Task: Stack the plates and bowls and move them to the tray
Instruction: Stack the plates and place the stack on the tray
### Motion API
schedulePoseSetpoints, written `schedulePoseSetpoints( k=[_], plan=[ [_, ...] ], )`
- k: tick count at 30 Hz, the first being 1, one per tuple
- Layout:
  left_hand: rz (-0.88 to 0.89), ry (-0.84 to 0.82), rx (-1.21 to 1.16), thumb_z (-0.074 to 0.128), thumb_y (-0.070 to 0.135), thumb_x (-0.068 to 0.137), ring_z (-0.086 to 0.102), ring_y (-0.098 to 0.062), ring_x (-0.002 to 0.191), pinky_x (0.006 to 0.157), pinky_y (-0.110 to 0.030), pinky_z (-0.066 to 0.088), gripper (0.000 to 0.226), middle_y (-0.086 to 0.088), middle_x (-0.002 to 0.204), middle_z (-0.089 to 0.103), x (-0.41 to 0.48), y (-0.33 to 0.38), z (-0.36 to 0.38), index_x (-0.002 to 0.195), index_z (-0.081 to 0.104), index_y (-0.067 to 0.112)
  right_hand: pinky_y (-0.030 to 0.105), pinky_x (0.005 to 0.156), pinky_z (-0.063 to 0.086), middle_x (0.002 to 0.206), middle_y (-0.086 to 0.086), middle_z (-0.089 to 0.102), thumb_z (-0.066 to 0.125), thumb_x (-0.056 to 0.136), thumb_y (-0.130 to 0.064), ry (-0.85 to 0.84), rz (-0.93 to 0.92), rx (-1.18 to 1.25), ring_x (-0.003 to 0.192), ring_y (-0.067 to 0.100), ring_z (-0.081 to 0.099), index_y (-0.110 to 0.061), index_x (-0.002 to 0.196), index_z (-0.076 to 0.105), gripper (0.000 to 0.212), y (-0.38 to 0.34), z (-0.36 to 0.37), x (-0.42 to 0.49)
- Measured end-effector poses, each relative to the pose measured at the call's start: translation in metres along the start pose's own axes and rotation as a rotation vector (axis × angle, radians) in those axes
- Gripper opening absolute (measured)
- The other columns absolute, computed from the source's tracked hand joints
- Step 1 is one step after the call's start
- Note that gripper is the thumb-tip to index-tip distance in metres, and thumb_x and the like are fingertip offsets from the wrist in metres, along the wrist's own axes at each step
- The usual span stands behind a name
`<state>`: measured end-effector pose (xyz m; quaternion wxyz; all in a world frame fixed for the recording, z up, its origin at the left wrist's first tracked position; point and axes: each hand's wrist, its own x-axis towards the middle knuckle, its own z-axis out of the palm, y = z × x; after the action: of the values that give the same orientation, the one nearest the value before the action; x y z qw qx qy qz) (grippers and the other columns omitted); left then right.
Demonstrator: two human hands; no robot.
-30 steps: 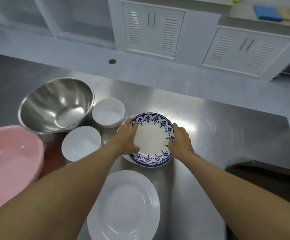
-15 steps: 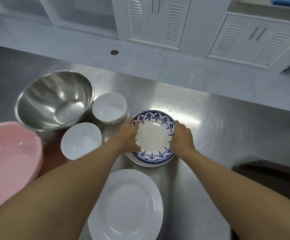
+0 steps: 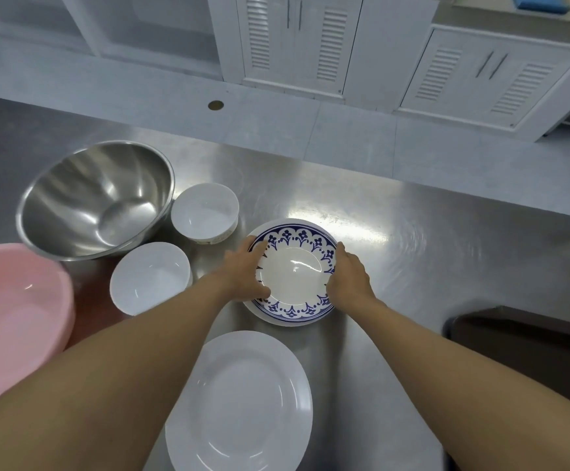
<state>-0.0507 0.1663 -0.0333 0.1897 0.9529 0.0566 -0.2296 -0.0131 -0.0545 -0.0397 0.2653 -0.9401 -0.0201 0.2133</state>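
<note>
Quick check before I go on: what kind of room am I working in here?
Probably a kitchen, perhaps a commercial one: a stainless steel counter carrying crockery, a steel mixing bowl, and white louvred cabinets behind.

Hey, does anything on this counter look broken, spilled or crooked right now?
Nothing stands out. The blue-patterned plate sits level on a white plate beneath it, held at both sides by the left hand and right hand. The bowls look upright, empty and intact.

Patterned plate (image 3: 293, 271) now level, seated on white plate (image 3: 278, 320) beneath.
</note>
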Motion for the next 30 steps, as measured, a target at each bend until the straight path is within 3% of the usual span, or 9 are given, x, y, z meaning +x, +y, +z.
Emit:
schedulePoseSetpoints(
  k=[4,10,15,20,24,27,30],
  plan=[
    [-0.005,0.007,0.009,0.078,0.043,0.070,0.029,-0.040,0.136,0.111,-0.045,0.034,0.111,0.005,0.161,0.013,-0.002,0.000,-0.001,0.158,0.013,0.027,0.034,0.083,0.043,0.130,0.014,0.046,0.047,0.085,0.004,0.022,-0.011,0.045,0.111,0.036,0.054,-0.014,0.136,0.042,0.054,0.003,-0.005,-0.003],
    [0.040,0.054,-0.003,0.080,0.039,0.070,0.026,-0.036,0.140,0.116,-0.046,0.026,0.109,0.002,0.161,0.015,-0.019,0.003,-0.009,0.158,0.018,0.027,0.034,0.083,0.044,0.123,0.010,0.048,0.045,0.085,0.000,0.086,-0.050,0.111,0.098,0.029,0.052,-0.020,0.127,0.050,0.047,0.007,-0.011,-0.017],
    [0.029,0.087,-0.036,0.081,0.040,0.064,0.031,-0.036,0.138,0.112,-0.052,0.038,0.114,0.000,0.157,0.022,-0.041,0.001,-0.019,0.157,0.017,0.028,0.040,0.089,0.049,0.118,0.008,0.049,0.051,0.082,-0.007,0.125,-0.076,0.162,0.104,0.032,0.054,-0.023,0.129,0.051,0.049,-0.003,-0.018,-0.031],
    [0.028,0.148,-0.047,0.083,0.039,0.060,0.033,-0.038,0.135,0.113,-0.052,0.036,0.120,-0.005,0.155,0.022,-0.071,-0.003,-0.017,0.156,0.012,0.032,0.036,0.084,0.044,0.112,0.003,0.044,0.056,0.079,-0.010,0.122,-0.096,0.189,0.102,0.027,0.049,-0.027,0.130,0.048,0.055,-0.007,-0.016,-0.052],
    [0.032,0.151,-0.068,0.084,0.038,0.060,0.027,-0.038,0.139,0.113,-0.051,0.037,0.124,-0.010,0.153,0.014,-0.095,-0.013,-0.006,0.156,0.006,0.035,0.034,0.077,0.042,0.109,0.003,0.043,0.058,0.079,-0.012,0.118,-0.088,0.156,0.096,0.026,0.049,-0.024,0.116,0.050,0.040,-0.010,-0.006,-0.075],
    [0.045,0.141,-0.042,0.083,0.040,0.061,0.028,-0.036,0.139,0.111,-0.049,0.040,0.123,-0.012,0.150,0.021,-0.112,-0.021,0.004,0.157,0.005,0.035,0.033,0.073,0.042,0.108,0.004,0.042,0.059,0.080,-0.014,0.116,-0.059,0.123,0.091,0.026,0.050,-0.021,0.104,0.048,0.027,-0.009,0.005,-0.096],
    [0.064,0.113,-0.016,0.083,0.040,0.062,0.037,-0.034,0.133,0.108,-0.042,0.044,0.123,-0.012,0.147,0.028,-0.128,-0.027,0.014,0.157,0.004,0.037,0.034,0.074,0.044,0.110,0.005,0.043,0.059,0.082,-0.015,0.115,-0.017,0.090,0.091,0.027,0.051,-0.018,0.104,0.050,0.024,-0.006,0.019,-0.120]
  ],
)
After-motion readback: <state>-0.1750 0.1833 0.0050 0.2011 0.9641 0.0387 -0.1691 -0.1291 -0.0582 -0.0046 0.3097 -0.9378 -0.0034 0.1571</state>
